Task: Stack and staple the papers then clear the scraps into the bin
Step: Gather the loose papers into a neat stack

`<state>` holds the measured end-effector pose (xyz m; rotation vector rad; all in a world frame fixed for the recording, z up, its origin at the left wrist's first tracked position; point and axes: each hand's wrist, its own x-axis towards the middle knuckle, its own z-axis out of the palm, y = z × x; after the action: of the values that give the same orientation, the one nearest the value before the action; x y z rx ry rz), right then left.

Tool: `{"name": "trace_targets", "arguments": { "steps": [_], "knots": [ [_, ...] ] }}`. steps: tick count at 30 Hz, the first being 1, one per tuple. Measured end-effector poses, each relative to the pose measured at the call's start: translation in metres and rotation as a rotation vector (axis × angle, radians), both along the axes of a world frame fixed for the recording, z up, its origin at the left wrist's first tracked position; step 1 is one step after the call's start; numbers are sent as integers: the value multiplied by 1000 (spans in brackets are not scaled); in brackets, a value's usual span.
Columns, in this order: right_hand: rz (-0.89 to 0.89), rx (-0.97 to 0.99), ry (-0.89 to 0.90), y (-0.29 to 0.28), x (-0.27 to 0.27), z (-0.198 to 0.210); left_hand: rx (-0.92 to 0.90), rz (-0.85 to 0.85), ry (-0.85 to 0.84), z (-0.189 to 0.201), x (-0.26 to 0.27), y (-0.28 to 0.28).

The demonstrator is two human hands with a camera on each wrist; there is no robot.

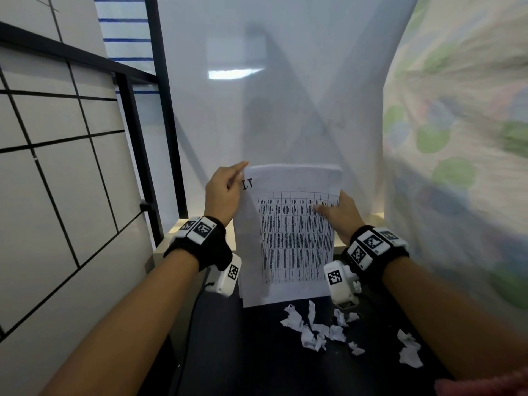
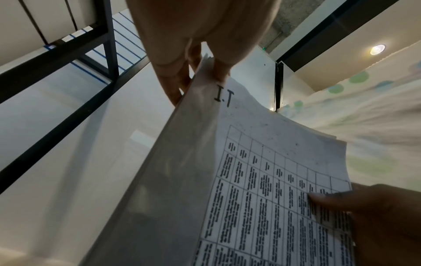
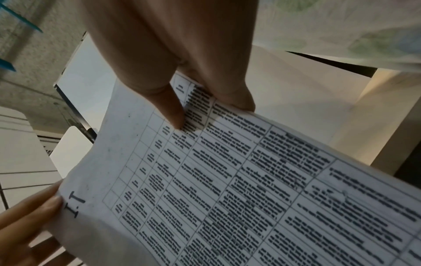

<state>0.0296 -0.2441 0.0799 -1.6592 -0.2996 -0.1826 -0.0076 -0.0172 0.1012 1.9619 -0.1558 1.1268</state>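
Note:
A stack of papers [image 1: 288, 232] printed with a table and marked "I.T" stands upright, its lower edge on the dark tabletop [image 1: 257, 352]. My left hand [image 1: 225, 190] pinches the stack's top left corner, thumb on the front sheet and fingers behind. My right hand [image 1: 335, 214] grips the right edge, thumb pressed on the table print. In the left wrist view the papers [image 2: 262, 189] show several sheet edges, pinched by my left hand [image 2: 205, 72]. In the right wrist view my right hand [image 3: 193, 108] pinches the papers [image 3: 227, 189]. Crumpled white scraps [image 1: 314, 330] lie in front of the stack.
More scraps [image 1: 410, 348] lie at the right on the tabletop. A white board [image 1: 271, 95] stands behind the papers. A black metal frame [image 1: 134, 124] with tiled wall is at the left, and a patterned curtain [image 1: 457, 138] hangs at the right.

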Motion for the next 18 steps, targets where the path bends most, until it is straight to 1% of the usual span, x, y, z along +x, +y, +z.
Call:
{"name": "trace_targets", "arguments": {
  "steps": [2, 3, 5, 7, 9, 11, 13, 16, 18],
  "knots": [
    [-31, 32, -40, 0, 2, 1, 13, -64, -23, 7, -3, -2],
    [-35, 58, -50, 0, 3, 2, -7, -108, -4, 9, -4, -2],
    [-32, 106, -59, 0, 3, 4, -84, -187, 113, 5, -5, 0],
    [-14, 119, -73, 0, -1, 4, -140, -206, 182, -8, -5, 1],
    [21, 89, -85, 4, -8, 0, -165, -144, 195, -21, -6, -5],
    [55, 9, -80, 10, -12, -8, -185, -46, 207, -31, -10, -16],
    [40, -54, -83, 16, -12, -15, -226, 15, 213, -35, -13, -25],
    [-29, -11, -81, 18, -9, -12, -208, 44, 211, -30, -12, -25],
    [-49, 16, -77, 16, -5, -10, -207, 18, 154, -26, -12, -20]
  ]
}}
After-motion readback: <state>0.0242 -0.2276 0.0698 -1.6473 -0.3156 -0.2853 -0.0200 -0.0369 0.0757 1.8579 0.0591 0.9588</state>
